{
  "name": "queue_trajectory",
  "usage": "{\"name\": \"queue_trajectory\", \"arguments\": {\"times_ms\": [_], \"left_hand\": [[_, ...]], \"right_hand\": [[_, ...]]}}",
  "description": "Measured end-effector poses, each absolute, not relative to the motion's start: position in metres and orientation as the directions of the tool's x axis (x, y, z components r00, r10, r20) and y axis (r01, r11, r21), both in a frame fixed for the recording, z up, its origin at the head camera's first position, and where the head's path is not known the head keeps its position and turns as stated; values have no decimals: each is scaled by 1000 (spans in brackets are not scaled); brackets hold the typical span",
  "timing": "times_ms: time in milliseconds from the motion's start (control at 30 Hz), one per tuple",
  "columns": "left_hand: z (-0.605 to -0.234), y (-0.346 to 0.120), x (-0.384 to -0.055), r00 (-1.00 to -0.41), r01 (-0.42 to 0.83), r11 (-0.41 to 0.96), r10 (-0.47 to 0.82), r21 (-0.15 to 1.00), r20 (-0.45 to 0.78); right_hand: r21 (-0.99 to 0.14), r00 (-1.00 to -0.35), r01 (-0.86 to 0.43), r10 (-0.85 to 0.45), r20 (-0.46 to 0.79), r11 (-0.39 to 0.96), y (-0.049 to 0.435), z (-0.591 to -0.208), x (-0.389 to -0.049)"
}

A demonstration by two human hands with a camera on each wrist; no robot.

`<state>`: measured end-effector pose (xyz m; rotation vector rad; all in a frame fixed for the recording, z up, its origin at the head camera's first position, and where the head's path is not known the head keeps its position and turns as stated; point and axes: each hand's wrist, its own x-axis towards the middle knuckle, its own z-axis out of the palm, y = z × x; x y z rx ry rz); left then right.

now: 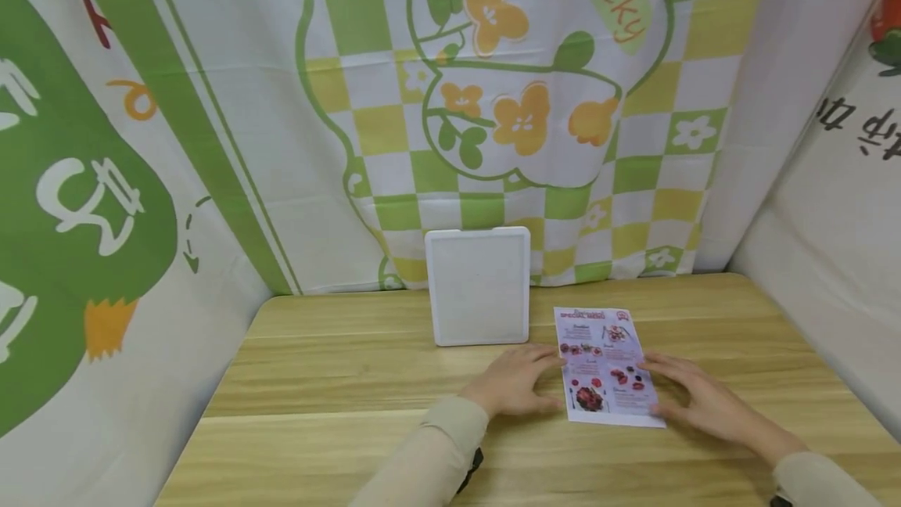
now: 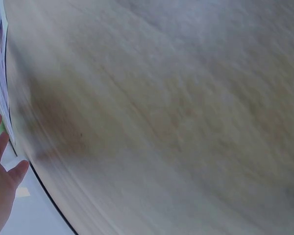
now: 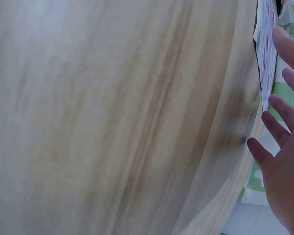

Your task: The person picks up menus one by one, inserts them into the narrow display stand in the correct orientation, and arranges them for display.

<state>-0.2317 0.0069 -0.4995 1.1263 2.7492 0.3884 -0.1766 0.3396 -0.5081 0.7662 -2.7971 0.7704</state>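
A printed menu sheet (image 1: 608, 366) with pictures of food lies on the wooden table, to the right of the middle in the head view. At its left edge is my left hand (image 1: 517, 382), fingers extended toward the paper. My right hand (image 1: 704, 401) is at the opposite edge, its fingertips right at the border and its fingers spread. In the right wrist view the fingers (image 3: 279, 129) are apart and the sheet (image 3: 266, 49) shows edge-on beyond them. The left wrist view catches part of the left hand (image 2: 2, 186) below the sheet's edge (image 2: 1, 73).
Behind the left hand a white rectangular frame (image 1: 480, 288) stands upright near the table's back edge. The wood-grain table (image 1: 338, 382) reaches a patterned curtain (image 1: 521, 116) at the back. More printed cloth hangs along the left and right sides.
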Motion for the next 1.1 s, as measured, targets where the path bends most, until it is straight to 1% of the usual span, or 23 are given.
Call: {"name": "queue_trajectory", "arguments": {"times_ms": [233, 500, 667, 867, 1100], "left_hand": [[-503, 14, -232, -711, 662, 693, 701, 284, -53], [-504, 19, -231, -710, 666, 701, 701, 255, -73], [-508, 23, -229, -712, 667, 705, 699, 239, -74], [-506, 27, -228, -719, 665, 712, 692, 226, -63], [-504, 31, -228, -726, 657, 721, 684, 219, -71]], "right_hand": [[-456, -851, -523, -468, 237, 720, 339, -511, -180], [-432, -836, -548, -492, 244, 717, 339, -517, -183], [-433, -847, -529, -484, 219, 730, 338, -518, -181], [-412, -849, -528, -476, 229, 742, 338, -516, -180], [-402, -870, -493, -435, 232, 771, 337, -515, -180]]}}
